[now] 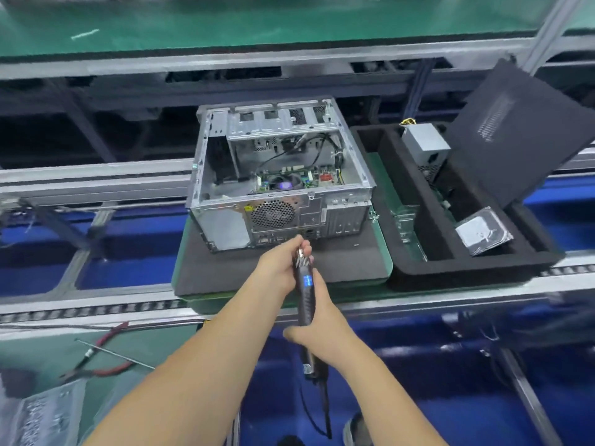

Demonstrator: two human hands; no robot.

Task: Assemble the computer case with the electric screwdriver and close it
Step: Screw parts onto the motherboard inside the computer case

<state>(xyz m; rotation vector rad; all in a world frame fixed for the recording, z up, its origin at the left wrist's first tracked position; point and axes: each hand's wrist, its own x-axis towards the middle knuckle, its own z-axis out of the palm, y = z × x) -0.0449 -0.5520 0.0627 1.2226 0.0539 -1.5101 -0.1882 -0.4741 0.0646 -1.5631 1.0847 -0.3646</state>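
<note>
Slippage threatens: right hand (317, 320) grips electric screwdriver (304, 284), left hand (283, 263) pinches its tip near computer case (280, 178).

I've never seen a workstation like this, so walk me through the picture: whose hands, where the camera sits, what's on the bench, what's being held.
The one picture comes from a camera on a person's head, looking down at their bare hands. The right hand grips the electric screwdriver by its body; the left hand pinches its tip. In front, an open computer case sits on a dark mat, its inside showing. To the right, a black foam tray holds a grey power supply and a bagged drive, with a dark side panel propped on it. Red-handled pliers lie lower left.
</note>
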